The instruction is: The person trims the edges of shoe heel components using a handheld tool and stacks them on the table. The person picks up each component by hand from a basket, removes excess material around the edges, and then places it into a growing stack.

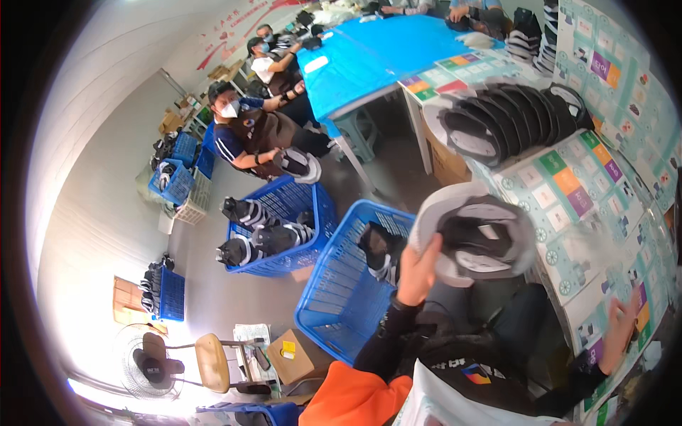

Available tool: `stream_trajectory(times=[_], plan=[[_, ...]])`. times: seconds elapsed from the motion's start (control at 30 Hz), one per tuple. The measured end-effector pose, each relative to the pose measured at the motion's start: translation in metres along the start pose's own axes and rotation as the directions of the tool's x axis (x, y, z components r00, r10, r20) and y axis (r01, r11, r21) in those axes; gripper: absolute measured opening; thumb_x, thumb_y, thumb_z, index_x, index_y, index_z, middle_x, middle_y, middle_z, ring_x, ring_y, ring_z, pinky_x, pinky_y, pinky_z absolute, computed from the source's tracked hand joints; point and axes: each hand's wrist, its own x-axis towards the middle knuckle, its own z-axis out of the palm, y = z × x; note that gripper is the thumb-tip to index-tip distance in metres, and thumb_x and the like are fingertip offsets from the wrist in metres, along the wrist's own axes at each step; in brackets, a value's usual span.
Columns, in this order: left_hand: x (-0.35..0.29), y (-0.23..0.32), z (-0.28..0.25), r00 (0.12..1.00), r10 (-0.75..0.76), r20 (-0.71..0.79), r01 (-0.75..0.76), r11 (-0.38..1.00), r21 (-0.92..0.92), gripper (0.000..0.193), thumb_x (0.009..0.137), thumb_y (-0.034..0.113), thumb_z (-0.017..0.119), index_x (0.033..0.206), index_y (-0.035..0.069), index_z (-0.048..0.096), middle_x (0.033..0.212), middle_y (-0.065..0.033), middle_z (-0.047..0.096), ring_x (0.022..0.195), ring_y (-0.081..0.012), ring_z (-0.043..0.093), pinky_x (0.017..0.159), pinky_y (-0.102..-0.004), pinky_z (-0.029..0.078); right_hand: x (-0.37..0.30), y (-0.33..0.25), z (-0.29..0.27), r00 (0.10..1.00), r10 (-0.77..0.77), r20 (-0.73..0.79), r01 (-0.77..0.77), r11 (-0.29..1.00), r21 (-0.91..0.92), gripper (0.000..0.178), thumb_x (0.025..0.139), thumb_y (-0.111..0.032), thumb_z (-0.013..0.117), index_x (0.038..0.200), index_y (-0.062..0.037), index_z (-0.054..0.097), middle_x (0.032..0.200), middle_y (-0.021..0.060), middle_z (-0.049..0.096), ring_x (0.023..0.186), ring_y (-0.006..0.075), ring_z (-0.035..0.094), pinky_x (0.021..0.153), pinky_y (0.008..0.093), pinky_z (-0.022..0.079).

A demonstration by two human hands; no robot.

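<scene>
Head view: my left hand [418, 273] grips a shoe [474, 238]; right hand [620, 328] flat, open on the worktop [568, 213]; one-handed, it could slip

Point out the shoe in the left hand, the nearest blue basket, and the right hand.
shoe [477, 241], head view, dark inside of its opening.
blue basket [339, 298], head view, mesh side wall.
right hand [621, 328], head view, back of the hand.

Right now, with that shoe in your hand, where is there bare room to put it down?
The blue table top is mostly bare. The near blue basket has open floor beside its one shoe. Crowded: the shoe row on the patterned table, and the second basket. Left hand holds the shoe.
</scene>
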Motion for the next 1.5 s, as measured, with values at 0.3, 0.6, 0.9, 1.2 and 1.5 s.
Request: stream_trajectory(times=[0.3, 0.6, 0.9, 1.2, 1.5], plan=[[-0.032, -0.058, -0.111, 0.95, -0.083, -0.301, 0.12, 0.987, 0.106, 0.039, 0.109, 0.03, 0.065, 0.134, 0.001, 0.062, 0.113, -0.0034, 0.07, 0.094, -0.0103, 0.067, 0.074, -0.0291, 0.056, -0.046, -0.317, 0.152, 0.017, -0.717, 0.697, 0.394, 0.646, 0.654, 0.044, 0.108, -0.041, 0.057, 0.129, -0.003, 0.065, 0.117, 0.0169, 0.073, 0.088, 0.0406, 0.071, 0.078, 0.0512, 0.057], [0.01, -0.016, -0.166, 0.9, 0.093, -0.427, -0.178, 0.971, -0.162, 0.054, 0.11, 0.033, 0.061, 0.154, 0.004, 0.046, 0.143, -0.0114, 0.062, 0.123, -0.0259, 0.068, 0.099, -0.0428, 0.06, -0.011, -0.301, 0.142, 0.612, -0.783, 0.113, 0.656, 0.582, 0.481, 0.052, 0.103, -0.034, 0.065, 0.131, 0.0089, 0.064, 0.142, 0.0233, 0.063, 0.145, 0.0411, 0.05, 0.125, 0.0597, 0.029], [0.377, 0.189, -0.066, 0.909, 0.415, -0.033, -0.415, 0.91, 0.008, 0.094, 0.098, 0.039, 0.079, 0.16, -0.003, 0.023, 0.143, -0.0181, 0.057, 0.13, -0.0329, 0.057, 0.1, -0.0508, 0.057, -0.032, -0.209, 0.173, 0.634, -0.616, 0.468, 0.418, 0.781, 0.463, 0.025, 0.099, -0.022, 0.069, 0.111, -0.0019, 0.076, 0.116, 0.0129, 0.076, 0.133, 0.0353, 0.061, 0.12, 0.0599, 0.038], [0.324, 0.003, 0.046, 0.611, 0.441, 0.658, -0.74, 0.023, 0.672, 0.074, 0.076, 0.011, 0.087, 0.143, 0.003, 0.057, 0.143, -0.0234, 0.054, 0.132, -0.0444, 0.053, 0.114, -0.0496, 0.044, -0.014, -0.201, 0.16, 0.718, -0.569, 0.4, 0.377, 0.802, 0.464, 0.022, 0.094, -0.016, 0.073, 0.106, 0.0024, 0.074, 0.105, 0.0194, 0.075, 0.105, 0.0399, 0.069, 0.095, 0.0457, 0.054], [0.283, -0.106, 0.131, 0.986, 0.138, 0.093, -0.16, 0.937, 0.311, 0.056, 0.094, 0.047, 0.08, 0.109, -0.005, 0.064, 0.083, -0.0133, 0.071, 0.067, -0.0258, 0.068, 0.068, -0.0406, 0.055, 0.042, -0.22, 0.193, 0.893, -0.296, 0.34, 0.143, 0.901, 0.41, 0.022, 0.098, -0.008, 0.067, 0.116, 0.0016, 0.073, 0.107, 0.0219, 0.073, 0.092, 0.0361, 0.071, 0.081, 0.0401, 0.056]])
